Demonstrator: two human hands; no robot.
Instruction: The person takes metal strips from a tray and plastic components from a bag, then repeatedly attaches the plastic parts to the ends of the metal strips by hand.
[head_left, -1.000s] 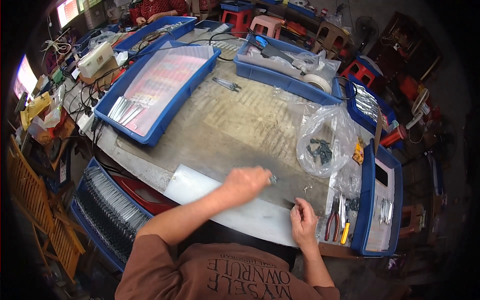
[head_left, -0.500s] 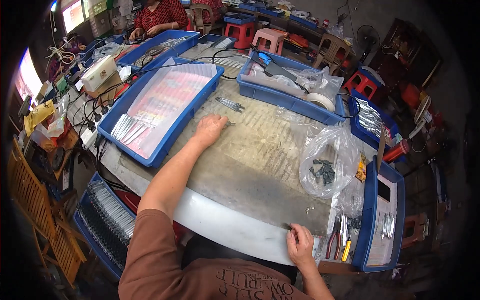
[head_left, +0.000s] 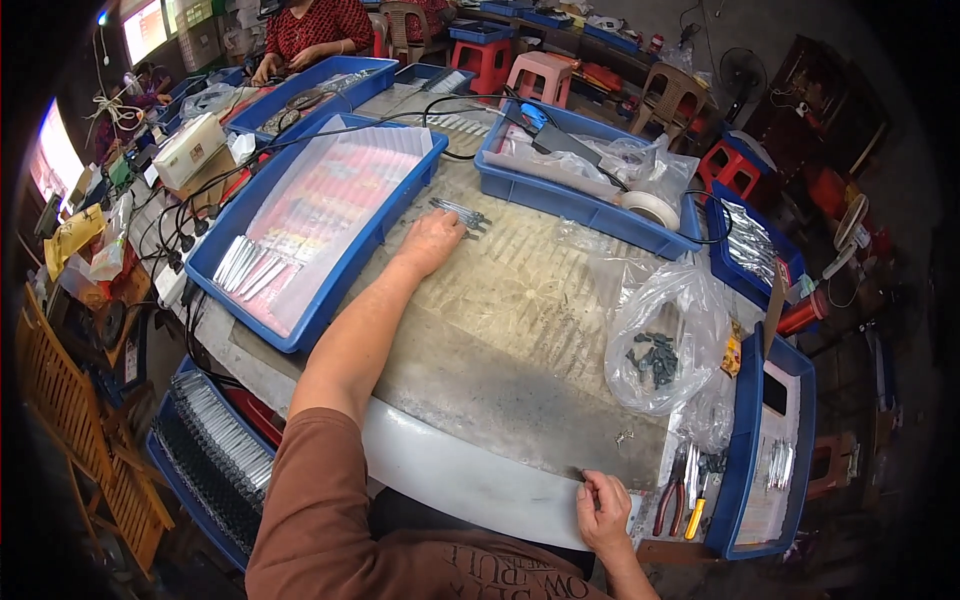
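My left hand (head_left: 432, 243) reaches across the table, fingers curled around a slim metal piece whose dark end (head_left: 470, 236) pokes out past them. Right against it lie a few similar slim silver pieces with dark ends (head_left: 462, 213). Near the front edge my right hand (head_left: 604, 512) is closed in a pinch on a small dark piece (head_left: 578, 473), too small to name. Farther right, an open clear plastic bag (head_left: 690, 300) holds several dark green small parts (head_left: 655, 358). Small metal bits (head_left: 624, 437) lie just beyond my right hand.
A blue tray (head_left: 315, 335) with silver strips stands left; another blue tray (head_left: 590, 208) with plastic and tape sits at the back. Pliers (head_left: 672, 505) and a yellow-handled tool (head_left: 694, 518) lie beside the right tray (head_left: 740, 440). A co-worker's hands (head_left: 290, 60) are at the far left.
My left hand has moved slightly right and away from me, up against the row of slim metal pieces. My right hand stays nearly in place, its pinch unchanged.
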